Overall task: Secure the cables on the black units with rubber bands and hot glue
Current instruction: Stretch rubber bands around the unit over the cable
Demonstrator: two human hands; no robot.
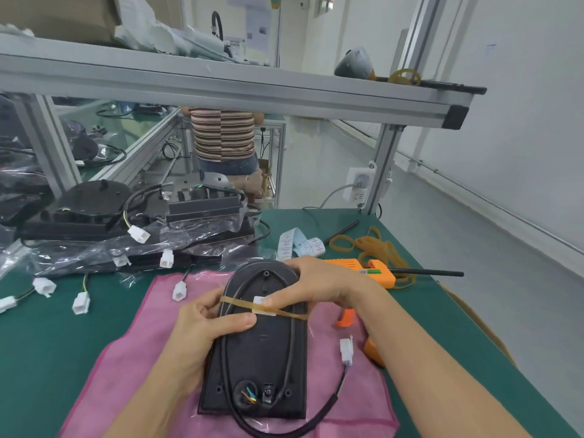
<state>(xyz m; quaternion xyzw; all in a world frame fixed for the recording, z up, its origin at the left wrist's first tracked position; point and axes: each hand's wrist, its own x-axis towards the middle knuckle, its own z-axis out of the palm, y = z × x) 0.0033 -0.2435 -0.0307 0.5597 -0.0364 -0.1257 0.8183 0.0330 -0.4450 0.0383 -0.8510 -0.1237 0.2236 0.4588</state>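
A black, flat, arch-topped plastic unit point(262, 346) is lying on a pink translucent sheet point(132, 368) on the green counter point(47, 343), near the front edge. A tan rubber band point(278, 310) is stretched across its upper third, over the black cable point(292, 343) looped on the back face. The band's left end is pinched at the unit's left edge by the left hand point(202, 333), thumb laid across the face. The unit's rounded top is gripped by the right hand point(316, 287), with a fingertip pressed on the small white tab point(260, 301) under the band.

Band judged on but not yet seated; glue not yet applied (no bead visible).

Risks:
- Band could be snapped off the tapered top if released unevenly, since the outline narrows there.
- Cable loop could be dragged off its line if the band is rolled sideways.
- The white plug connector point(346, 349) is hanging free to the right; it could be snagged when the unit is turned.
- The orange hot glue gun point(373, 273) is lying just beside the right wrist; nozzle contact is possible (whether it is hot cannot be told).
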